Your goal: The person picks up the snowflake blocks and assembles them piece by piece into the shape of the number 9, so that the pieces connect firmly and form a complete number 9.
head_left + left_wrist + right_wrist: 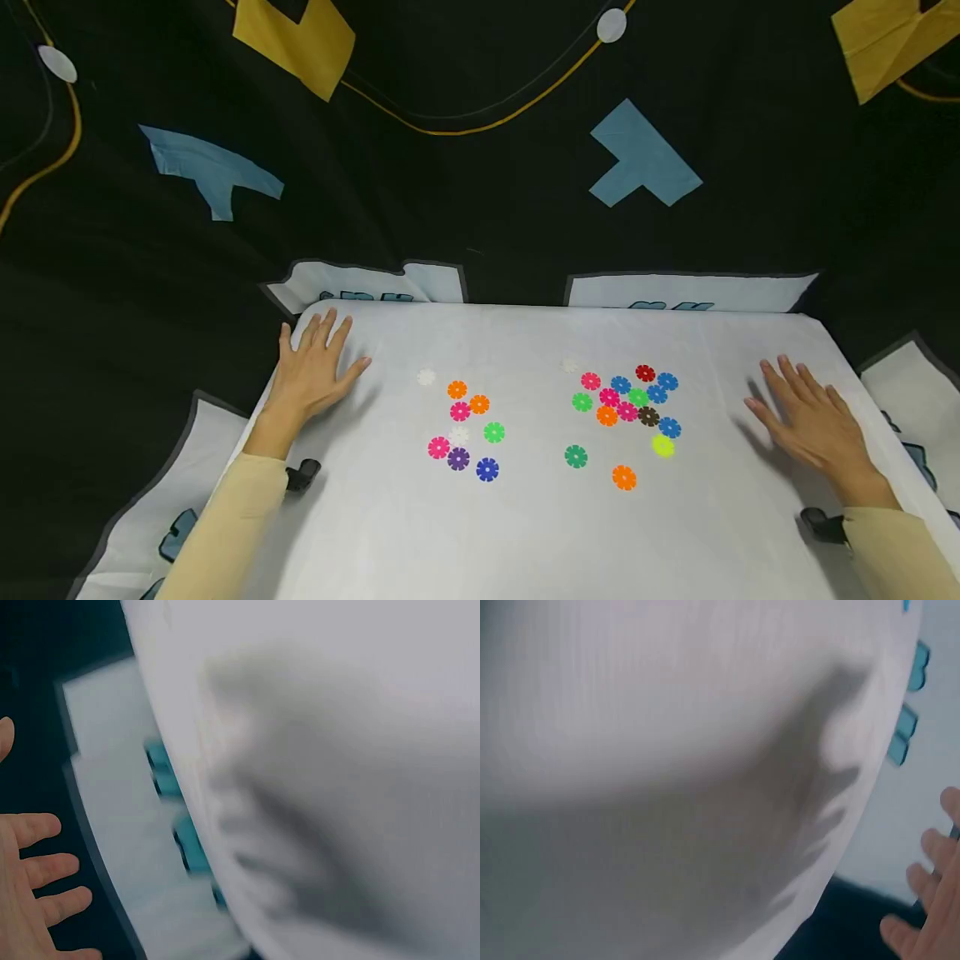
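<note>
Two bunches of colorful discs [627, 412] on a white tabletop [525, 542], between left hand [310, 372] and right hand [816, 427], both pretty spread out.

The left wrist view's edge crops the left hand [24, 904] at eight o'clock. In the right wrist view, the right hand [943, 907] is cut off at four, its shadow [791, 799] blurred.

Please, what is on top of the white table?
On the white table, small notched discs lie in two loose groups, in many colours. What is directly beneath them is covered.
</note>
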